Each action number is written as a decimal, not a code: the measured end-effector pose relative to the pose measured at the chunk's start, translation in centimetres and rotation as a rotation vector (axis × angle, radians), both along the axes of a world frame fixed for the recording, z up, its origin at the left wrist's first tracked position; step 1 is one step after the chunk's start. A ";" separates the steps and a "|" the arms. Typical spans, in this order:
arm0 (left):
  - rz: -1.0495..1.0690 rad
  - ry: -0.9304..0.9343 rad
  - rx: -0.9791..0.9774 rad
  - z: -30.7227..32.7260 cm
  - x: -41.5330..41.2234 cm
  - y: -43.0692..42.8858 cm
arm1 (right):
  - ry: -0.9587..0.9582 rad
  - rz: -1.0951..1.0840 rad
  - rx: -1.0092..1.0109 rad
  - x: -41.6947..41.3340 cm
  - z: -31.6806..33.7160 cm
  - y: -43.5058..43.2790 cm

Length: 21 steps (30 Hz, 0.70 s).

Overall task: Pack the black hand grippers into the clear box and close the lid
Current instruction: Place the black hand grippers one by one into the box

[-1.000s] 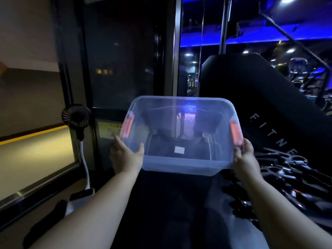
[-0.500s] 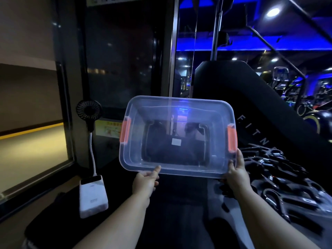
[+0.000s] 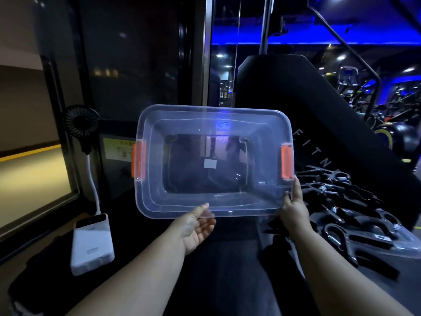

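Note:
I hold the clear box point(image 3: 262, 142), with its lid on and an orange latch at each end, up in the air in front of me, tilted so its top faces me. My right hand point(image 3: 295, 208) grips its lower right corner. My left hand point(image 3: 196, 226) is under the lower edge, palm up and fingers loose, with the thumb tip at the rim. A pile of several black hand grippers point(image 3: 355, 215) with metal springs lies on a clear sheet at the right, below the box.
A white power bank point(image 3: 92, 245) lies at the lower left, wired to a small black fan point(image 3: 80, 124). A black padded bench back point(image 3: 314, 106) rises behind the box. A dark glass wall stands at the left.
The box has tipped further toward me and come closer. My left hand slid from the left side to beneath the lower edge and loosened. My right hand kept its hold at the right corner.

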<state>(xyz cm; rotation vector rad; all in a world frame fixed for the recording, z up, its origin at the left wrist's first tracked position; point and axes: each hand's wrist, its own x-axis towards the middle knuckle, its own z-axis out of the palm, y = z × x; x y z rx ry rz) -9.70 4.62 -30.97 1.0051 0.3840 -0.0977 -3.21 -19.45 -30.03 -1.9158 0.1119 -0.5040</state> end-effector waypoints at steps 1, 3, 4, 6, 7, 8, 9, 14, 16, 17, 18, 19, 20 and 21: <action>-0.018 0.003 -0.023 0.1 0.1 -0.5 | 0.005 0.008 -0.006 0.1 0.1 -0.2; -0.038 0.001 -0.053 0.0 0.2 -1.6 | 0.020 0.030 -0.035 0.2 0.2 -0.7; -0.035 -0.004 -0.056 -0.2 0.3 -2.1 | 0.031 0.037 -0.068 0.1 0.3 -1.0; -0.011 -0.017 -0.058 -0.4 0.3 -2.5 | 0.030 0.038 -0.160 -0.3 0.3 -1.8; 0.004 -0.026 -0.065 -0.5 0.3 -2.6 | 0.007 0.025 -0.204 -0.7 0.3 -2.3; 0.018 -0.036 -0.073 -0.5 0.3 -2.6 | -0.031 0.003 -0.240 -1.3 0.3 -2.8; 0.029 -0.044 -0.080 -0.6 0.3 -2.7 | -0.082 -0.022 -0.271 -1.9 0.2 -3.5; 0.054 -0.068 -0.117 -0.6 0.5 -2.6 | -0.178 -0.160 -0.412 -4.9 0.2 -7.7; 0.070 -0.073 -0.146 -0.5 0.6 -2.2 | -0.145 -0.229 -0.495 -5.7 -0.2 -9.0; 0.081 -0.079 -0.158 -0.5 0.7 -2.1 | -0.106 -0.261 -0.533 -6.1 -0.6 -9.4; 0.091 -0.086 -0.168 -0.6 0.7 -1.9 | -0.058 -0.287 -0.560 -6.3 -0.9 -9.6; 0.100 -0.094 -0.175 -0.6 0.8 -1.9 | -0.003 -0.308 -0.574 -6.5 -1.3 -9.7; 0.108 -0.100 -0.180 -0.7 0.8 -1.9 | 0.058 -0.320 -0.580 -6.7 -1.6 -9.7; 0.112 -0.106 -0.183 -0.8 0.8 -1.9 | 0.113 -0.327 -0.586 -6.8 -1.9 -9.6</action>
